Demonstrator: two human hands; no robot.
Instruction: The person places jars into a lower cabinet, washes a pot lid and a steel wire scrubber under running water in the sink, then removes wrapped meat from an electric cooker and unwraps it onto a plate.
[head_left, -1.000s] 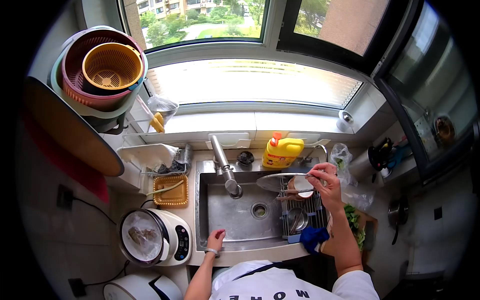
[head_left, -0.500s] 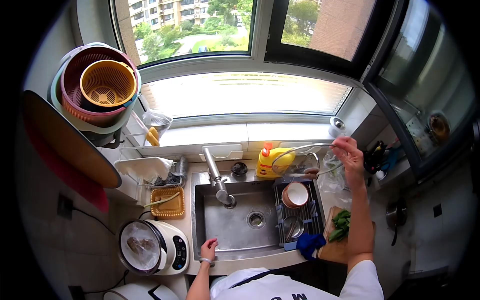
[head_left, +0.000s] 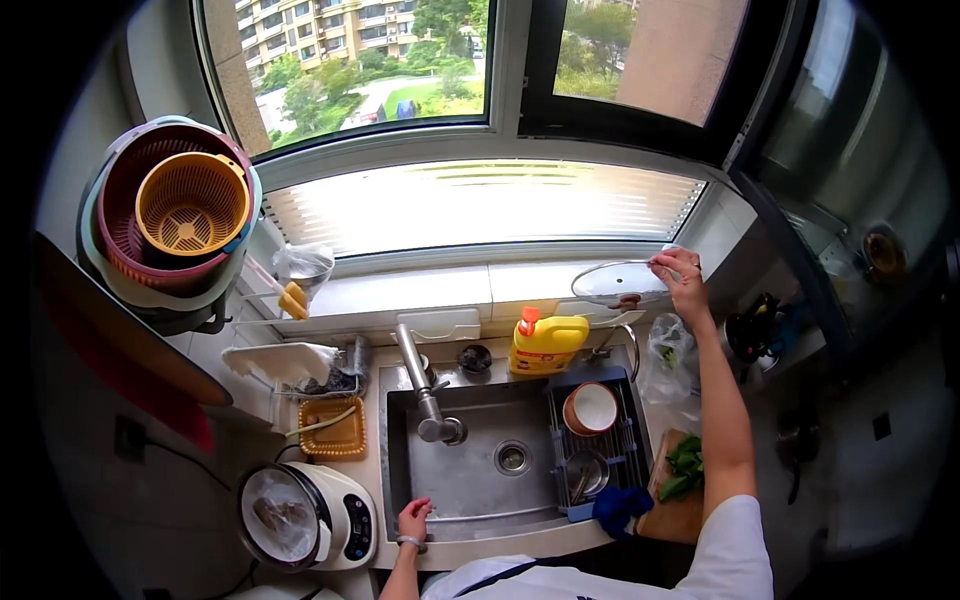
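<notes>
My right hand (head_left: 684, 280) grips the rim of a round glass lid (head_left: 618, 286) held over the windowsill, behind the yellow bottle (head_left: 548, 345). The lid has a brown knob, partly seen near its lower edge. Over the near left corner of the steel sink (head_left: 470, 485), my left hand (head_left: 414, 519) hangs with its fingers curled; whether anything is in it is too small to tell. A drying rack (head_left: 625, 445) at the sink's right side holds a brown and white bowl (head_left: 591, 409) and a small metal pot (head_left: 586, 472).
The faucet (head_left: 420, 390) rises behind the sink. Right of it lie a blue cloth (head_left: 618, 508) and a cutting board (head_left: 672, 518) with green leaves (head_left: 684, 466). At left are a cooker (head_left: 352, 525), a golden tray (head_left: 343, 437) and stacked baskets (head_left: 120, 220). An open window pane juts in at right.
My right hand has carried the glass lid up from above the drying rack and back to the windowsill. My left hand stays near the sink's front corner. The camera view has tilted upward.
</notes>
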